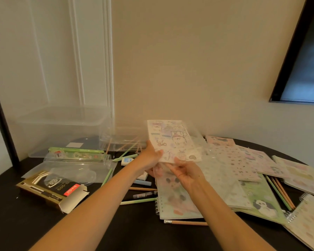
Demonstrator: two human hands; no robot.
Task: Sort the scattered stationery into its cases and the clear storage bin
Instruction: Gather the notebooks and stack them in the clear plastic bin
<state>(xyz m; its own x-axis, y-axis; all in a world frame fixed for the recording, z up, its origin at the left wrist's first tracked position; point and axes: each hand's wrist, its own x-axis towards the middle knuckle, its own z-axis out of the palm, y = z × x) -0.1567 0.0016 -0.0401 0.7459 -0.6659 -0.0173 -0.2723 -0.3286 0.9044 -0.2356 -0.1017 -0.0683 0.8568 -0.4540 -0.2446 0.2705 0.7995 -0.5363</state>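
The dark worktop (16, 223) is carrying a clear storage bin (58, 127) at its far left. Spiral notebooks (257, 196) are lying scattered on the right. Both hands are gripping 1 patterned notepad (172, 140) above the middle, left hand (150, 156) pinching its lower-left edge, right hand (186, 173) curling under its bottom.

Table (25, 223): black. Storage bin (62, 124), 10 o'clock: clear, colourless. Pencil case (76, 153): green lid, cartoon print. Carton (51, 191), 8 o'clock: gold and black, red label. Held sticker sheet (172, 140), centre: white, pastel doodles. Notebook (261, 200), 4 o'clock: green, panda motif. Pencils (281, 192): green and tan.
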